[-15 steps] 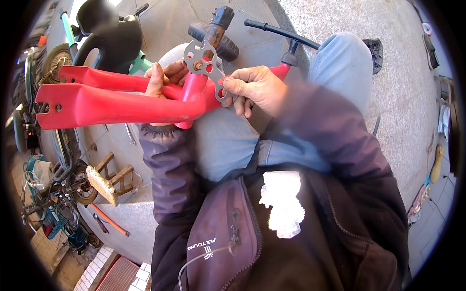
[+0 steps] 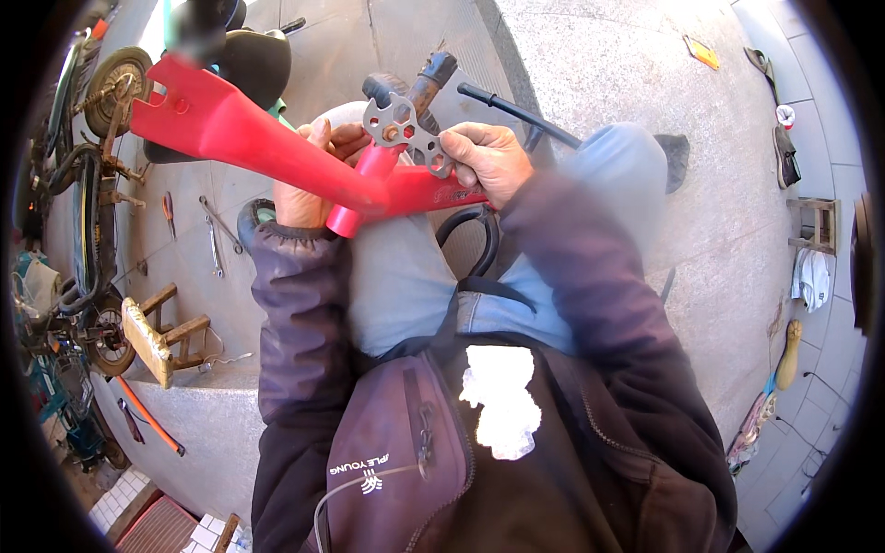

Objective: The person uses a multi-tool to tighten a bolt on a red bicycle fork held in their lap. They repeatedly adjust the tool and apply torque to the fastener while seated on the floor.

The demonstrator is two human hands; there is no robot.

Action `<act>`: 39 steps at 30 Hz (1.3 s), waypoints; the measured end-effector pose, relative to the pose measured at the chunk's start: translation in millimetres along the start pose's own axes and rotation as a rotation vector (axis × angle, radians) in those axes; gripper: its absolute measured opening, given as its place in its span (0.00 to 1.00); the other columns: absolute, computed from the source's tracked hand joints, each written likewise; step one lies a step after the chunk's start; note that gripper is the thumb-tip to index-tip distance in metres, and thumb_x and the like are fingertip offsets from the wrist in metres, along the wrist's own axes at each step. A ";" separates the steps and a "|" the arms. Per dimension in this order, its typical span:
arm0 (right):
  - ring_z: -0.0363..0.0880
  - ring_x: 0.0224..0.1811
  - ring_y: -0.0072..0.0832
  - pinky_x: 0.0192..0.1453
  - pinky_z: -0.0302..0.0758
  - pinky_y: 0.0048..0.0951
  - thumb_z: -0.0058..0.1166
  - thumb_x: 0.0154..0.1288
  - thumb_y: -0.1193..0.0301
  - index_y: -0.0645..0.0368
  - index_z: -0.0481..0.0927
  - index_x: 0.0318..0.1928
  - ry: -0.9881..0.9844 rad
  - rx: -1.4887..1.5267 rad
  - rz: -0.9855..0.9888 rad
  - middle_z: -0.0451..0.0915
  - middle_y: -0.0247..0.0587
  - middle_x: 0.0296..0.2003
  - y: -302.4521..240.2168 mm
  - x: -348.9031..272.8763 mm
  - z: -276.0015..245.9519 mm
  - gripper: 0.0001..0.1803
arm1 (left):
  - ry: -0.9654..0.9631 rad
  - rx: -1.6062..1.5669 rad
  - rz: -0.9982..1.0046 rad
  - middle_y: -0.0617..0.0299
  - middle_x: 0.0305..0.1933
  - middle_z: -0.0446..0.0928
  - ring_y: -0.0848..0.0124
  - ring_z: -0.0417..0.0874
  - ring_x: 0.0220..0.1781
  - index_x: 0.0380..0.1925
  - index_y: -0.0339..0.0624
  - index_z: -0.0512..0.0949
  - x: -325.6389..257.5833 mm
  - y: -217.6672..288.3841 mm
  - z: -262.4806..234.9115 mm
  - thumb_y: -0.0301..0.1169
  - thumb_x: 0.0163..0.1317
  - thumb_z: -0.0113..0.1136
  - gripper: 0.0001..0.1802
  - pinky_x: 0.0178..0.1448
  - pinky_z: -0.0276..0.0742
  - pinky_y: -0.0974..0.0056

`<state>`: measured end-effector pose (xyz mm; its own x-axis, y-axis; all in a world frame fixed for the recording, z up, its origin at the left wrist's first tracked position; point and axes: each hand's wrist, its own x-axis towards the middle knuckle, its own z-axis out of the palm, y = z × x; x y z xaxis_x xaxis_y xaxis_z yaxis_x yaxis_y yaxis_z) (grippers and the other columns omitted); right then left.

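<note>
Along the floor's [image 2: 189, 267] left edge is a bike [image 2: 88, 207]; inward lie a screwdriver [image 2: 169, 212] and a silver wrench [image 2: 216, 251]. Toward the near left corner, a pale-topped wooden stool [image 2: 146, 341]. Near the right edge, a dark shoe [image 2: 785, 157].

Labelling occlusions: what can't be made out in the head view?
Head view:
Left hand: grip unclear, partly behind the red frame.
Right hand: some fingertips hidden by the flat wrench.
Black object, upper left: partly blurred out.
Dark object, far right: cut off by picture edge.
</note>
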<state>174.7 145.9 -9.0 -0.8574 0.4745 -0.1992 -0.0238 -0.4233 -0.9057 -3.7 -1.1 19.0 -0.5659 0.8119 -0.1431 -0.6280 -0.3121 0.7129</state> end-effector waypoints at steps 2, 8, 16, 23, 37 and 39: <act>0.63 0.19 0.10 0.23 0.59 0.14 0.55 0.68 0.65 0.60 0.82 0.36 0.074 -0.085 -0.064 0.81 0.32 0.27 -2.7 -7.0 4.2 0.11 | 0.011 0.033 0.011 0.42 0.45 0.77 0.51 0.82 0.47 0.37 0.37 0.69 -3.1 0.5 0.8 0.31 0.68 0.54 0.08 0.52 0.81 0.50; 0.64 0.18 0.11 0.22 0.62 0.18 0.57 0.66 0.63 0.59 0.84 0.34 0.037 -0.089 -0.072 0.81 0.29 0.23 4.7 5.5 10.6 0.12 | 0.366 0.675 0.554 0.52 0.47 0.76 0.66 0.81 0.44 0.46 0.33 0.72 -51.4 36.2 9.4 0.24 0.65 0.53 0.10 0.47 0.77 0.63; 0.66 0.19 0.11 0.22 0.61 0.18 0.57 0.67 0.63 0.58 0.84 0.35 0.072 -0.065 -0.031 0.80 0.29 0.22 7.1 -5.1 -6.9 0.12 | -0.882 0.512 0.974 0.65 0.44 0.81 0.63 0.84 0.36 0.43 0.45 0.81 -157.7 149.8 123.7 0.30 0.54 0.62 0.14 0.48 0.82 0.57; 0.68 0.21 0.12 0.25 0.63 0.19 0.57 0.67 0.61 0.58 0.85 0.34 -0.011 -0.119 -0.017 0.80 0.28 0.24 -3.1 -2.4 10.2 0.13 | -1.253 0.172 1.354 0.69 0.41 0.80 0.70 0.82 0.37 0.40 0.43 0.81 -161.7 130.9 176.7 0.22 0.54 0.55 0.13 0.45 0.79 0.57; 0.66 0.20 0.13 0.23 0.64 0.20 0.55 0.67 0.62 0.58 0.84 0.35 0.001 -0.163 0.026 0.81 0.29 0.25 4.0 -10.3 8.7 0.13 | -1.329 0.186 1.307 0.65 0.36 0.77 0.67 0.80 0.33 0.36 0.44 0.78 -177.5 127.9 175.6 0.24 0.57 0.50 0.09 0.38 0.77 0.52; 0.67 0.20 0.13 0.23 0.65 0.20 0.55 0.67 0.62 0.59 0.84 0.35 -0.018 -0.158 0.009 0.81 0.30 0.25 7.6 -6.2 4.6 0.13 | -1.331 0.189 1.301 0.64 0.36 0.77 0.66 0.80 0.33 0.35 0.44 0.77 -176.1 127.2 176.2 0.25 0.57 0.49 0.08 0.37 0.77 0.52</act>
<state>177.5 136.3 -12.9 -0.8663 0.4566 -0.2026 0.0640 -0.3007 -0.9516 110.2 -96.9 255.8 0.2125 -0.0275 0.9768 -0.0880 -0.9961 -0.0089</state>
